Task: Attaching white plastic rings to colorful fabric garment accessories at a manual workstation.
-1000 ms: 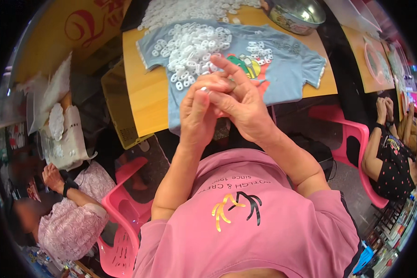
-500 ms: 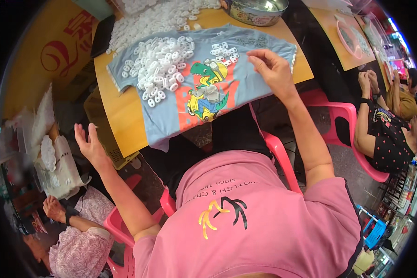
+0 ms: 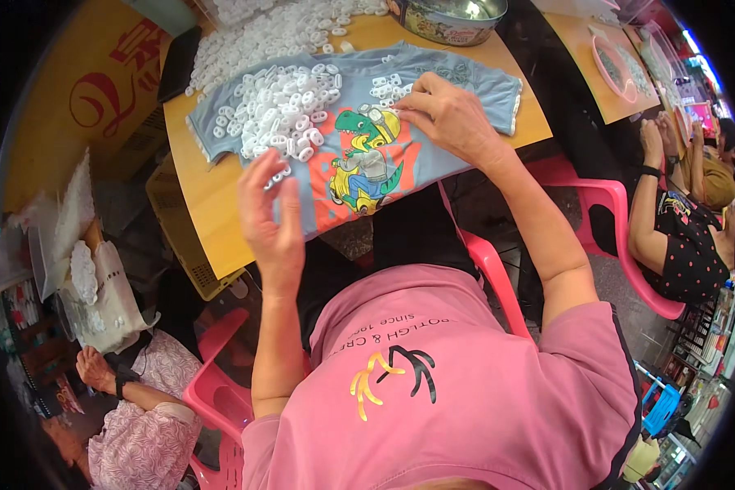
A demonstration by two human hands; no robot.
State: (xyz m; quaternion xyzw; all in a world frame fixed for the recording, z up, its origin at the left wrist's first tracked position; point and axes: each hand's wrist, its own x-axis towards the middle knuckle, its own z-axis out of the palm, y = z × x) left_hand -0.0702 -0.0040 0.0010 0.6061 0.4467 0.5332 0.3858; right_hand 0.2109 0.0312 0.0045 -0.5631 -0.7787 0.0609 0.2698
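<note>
A grey-blue T-shirt (image 3: 433, 151) with a printed green dinosaur lies spread over the near part of the table. On its left half is a heap of small white oval plastic pieces (image 3: 282, 102) with holes. A smaller group of white pieces (image 3: 386, 85) lies farther right. My right hand (image 3: 453, 122) reaches over the shirt, thumb and forefinger pinched at the edge of that group; what sits between the fingertips is too small to make out. My left hand (image 3: 271, 233), fingers apart, is raised at the heap's near edge and hides part of the shirt.
More white pieces (image 3: 245, 37) cover the back of the yellow table (image 3: 196, 208). A round metal tin (image 3: 453, 24) stands at the back right. A black flat object (image 3: 180, 64) lies at the left edge. Co-workers sit on both sides; a pink chair (image 3: 604, 196) is at right.
My left hand has come in from beyond the table's left edge to the heap. My right hand has moved left, down to the smaller group of white pieces.
</note>
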